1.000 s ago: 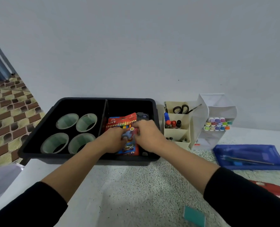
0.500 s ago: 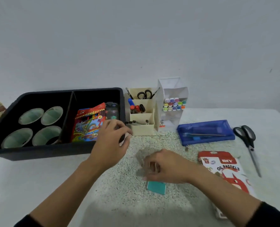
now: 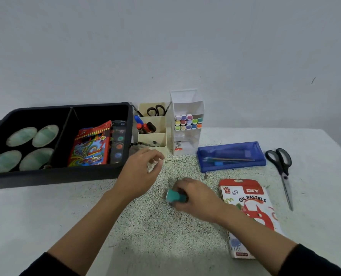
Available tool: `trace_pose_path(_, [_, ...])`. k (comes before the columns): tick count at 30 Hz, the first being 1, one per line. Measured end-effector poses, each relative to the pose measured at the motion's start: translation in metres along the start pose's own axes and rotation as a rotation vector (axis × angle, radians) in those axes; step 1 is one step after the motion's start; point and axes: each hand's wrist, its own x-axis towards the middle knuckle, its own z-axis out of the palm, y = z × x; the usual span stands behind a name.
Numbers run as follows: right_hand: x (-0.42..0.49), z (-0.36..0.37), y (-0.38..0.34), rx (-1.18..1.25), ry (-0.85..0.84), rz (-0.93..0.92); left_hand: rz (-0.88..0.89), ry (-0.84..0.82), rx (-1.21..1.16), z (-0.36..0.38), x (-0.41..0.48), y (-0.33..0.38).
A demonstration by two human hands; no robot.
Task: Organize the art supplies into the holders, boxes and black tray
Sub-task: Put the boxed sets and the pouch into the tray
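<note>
My right hand [image 3: 197, 198] pinches the teal block [image 3: 174, 197], light and firm I judge, best held by its sides; my left hand [image 3: 139, 174] hangs loosely curled, empty.

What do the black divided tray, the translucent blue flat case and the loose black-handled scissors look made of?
Black divided tray: likely moulded plastic; matte, with a rounded rim.
Translucent blue flat case: plastic, glossy; pens show through it.
Loose black-handled scissors: grey blades look like metal from their dull sheen; handles probably plastic.
</note>
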Motion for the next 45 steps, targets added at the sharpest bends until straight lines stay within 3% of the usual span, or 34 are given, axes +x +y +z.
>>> trace_pose_path(5, [0.013, -0.012, 0.012, 0.481, 0.196, 0.261, -0.178, -0.133, -0.149, 0.022, -0.001, 0.003])
trace_pose_path(11, [0.034, -0.027, 0.036, 0.527, 0.449, 0.4, -0.455, -0.194, -0.517, 0.048, 0.012, 0.017])
trace_pose_path(17, [0.059, -0.034, 0.051, 0.516, 0.556, 0.439, -0.504, -0.15, -0.629, 0.064, 0.028, 0.034])
trace_pose_path(25, [0.081, -0.036, 0.049, 0.239, 0.611, 0.305, -0.451, -0.105, -0.511, 0.079, 0.038, 0.027])
trace_pose_path(34, [0.084, -0.035, 0.045, -0.144, 0.375, 0.206, -0.307, -0.147, -0.345, 0.086, 0.036, 0.016])
trace_pose_path(41, [0.092, -0.044, 0.044, -0.482, 0.331, 0.239, -0.346, -0.179, -0.397, 0.082, 0.042, 0.011])
trace_pose_path(45, [0.102, -0.044, 0.047, -0.51, 0.299, 0.269, -0.392, -0.213, -0.477, 0.084, 0.043, 0.005])
